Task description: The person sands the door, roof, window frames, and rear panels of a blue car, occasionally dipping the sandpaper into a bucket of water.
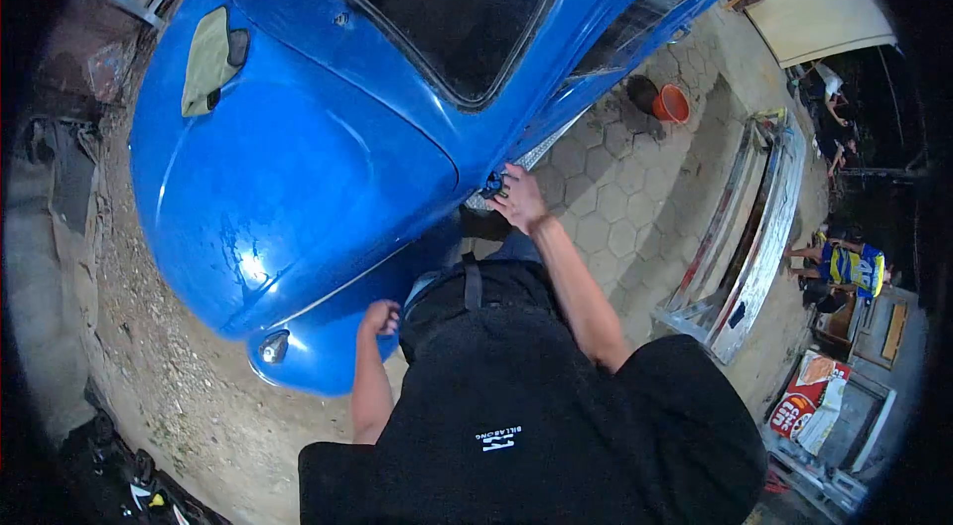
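A glossy blue car [298, 148] stands in front of me, its rounded body wet in spots. My right hand [518, 199] is at the car's side below the dark window, its fingers closed round a small dark object [492, 186] with a bit of blue on it. My left hand [380, 318] hangs low beside the blue fender, fingers curled; whether anything is inside them is hidden. A greenish cloth [210, 64] with a dark part lies on the car's curved body at the upper left.
An orange bucket [671, 104] stands on hexagonal paving. To the right are a long metal-and-wood frame [740, 227], a person in a yellow and blue shirt [856, 267], and a red printed box [809, 401]. Gravel ground [189, 376] lies at the left.
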Demonstrator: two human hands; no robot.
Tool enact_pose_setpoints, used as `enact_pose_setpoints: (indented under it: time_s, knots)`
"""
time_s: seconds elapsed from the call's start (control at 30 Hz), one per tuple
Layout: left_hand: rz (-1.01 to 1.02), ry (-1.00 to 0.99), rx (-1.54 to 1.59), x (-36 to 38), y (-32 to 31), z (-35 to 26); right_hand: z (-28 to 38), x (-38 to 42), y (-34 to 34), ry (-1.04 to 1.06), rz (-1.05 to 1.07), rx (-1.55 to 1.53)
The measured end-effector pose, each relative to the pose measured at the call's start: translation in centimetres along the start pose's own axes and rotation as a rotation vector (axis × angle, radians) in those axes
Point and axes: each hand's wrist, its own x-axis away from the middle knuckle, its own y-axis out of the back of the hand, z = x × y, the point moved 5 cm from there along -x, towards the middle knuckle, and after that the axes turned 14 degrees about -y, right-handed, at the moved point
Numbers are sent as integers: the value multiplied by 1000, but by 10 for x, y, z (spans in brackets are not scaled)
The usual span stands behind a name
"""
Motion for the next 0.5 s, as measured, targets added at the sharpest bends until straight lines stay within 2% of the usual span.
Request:
enact_pose_setpoints:
  time_s: [0.03, 0.07, 0.1, 0.17, 0.27, 0.33, 0.37, 0.47, 0.5]
  knots:
    - [-56, -85, 132, -7, 9, -11, 2, 7, -4, -31, 9, 22]
    - [-203, -131, 135, 5, 15, -33, 5, 9, -7, -58, 22, 43]
    - [-283, -204, 237, 1, 19, -35, 1, -7, 7, -104, -78, -45]
    - [-293, -220, 205, 0, 16, -35, -15, -53, 42, -190, -274, -220]
    - [-273, -166, 158, 2, 4, -23, 12, 18, -20, -107, -176, 17]
    - [-254, -162, 177, 8, -9, -9, 5, -4, 0, -112, -136, -40]
    - [-320, -205, 161, 13, -16, -6, 0, -16, 14, -112, -119, -74]
    - [-379, -306, -200, 40, -31, -26, -1, -44, 30, -205, -122, -28]
    - [-358, -362, -336, 30, -33, -20, 7, -21, 9, -120, -257, 18]
